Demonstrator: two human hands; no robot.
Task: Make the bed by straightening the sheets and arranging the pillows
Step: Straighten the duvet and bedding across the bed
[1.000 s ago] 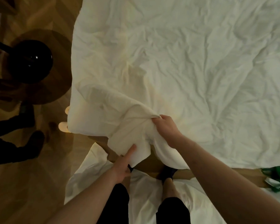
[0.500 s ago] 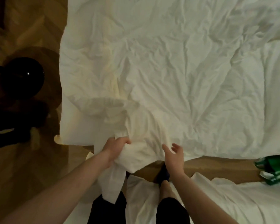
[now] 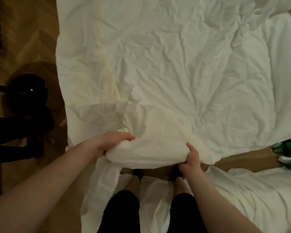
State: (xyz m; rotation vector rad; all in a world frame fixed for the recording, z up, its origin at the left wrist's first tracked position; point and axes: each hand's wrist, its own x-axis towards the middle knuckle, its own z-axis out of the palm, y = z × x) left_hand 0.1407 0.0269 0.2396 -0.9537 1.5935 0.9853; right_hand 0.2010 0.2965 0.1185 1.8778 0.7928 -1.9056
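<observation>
A crumpled white duvet (image 3: pixel 166 68) covers the bed across most of the head view. Its near edge is bunched into a thick roll (image 3: pixel 146 152) in front of me. My left hand (image 3: pixel 111 142) grips the left end of that roll, fingers curled over the top. My right hand (image 3: pixel 191 157) grips the right end, thumb on top and fingers underneath. A loose strip of white cloth (image 3: pixel 106 175) hangs down from the roll beside my left forearm. No pillow is visible.
White bedding (image 3: pixel 242 190) lies on the wooden floor around my feet (image 3: pixel 138 174). A green and white object (image 3: pixel 289 152) sits at the right by the bed edge. A dark round table and black lamp (image 3: pixel 27 91) stand on the left, with dark shapes below them.
My right hand, open half a second ago, now grips the duvet edge. My left hand has shifted its hold, and the edge is gathered into a roll between both hands.
</observation>
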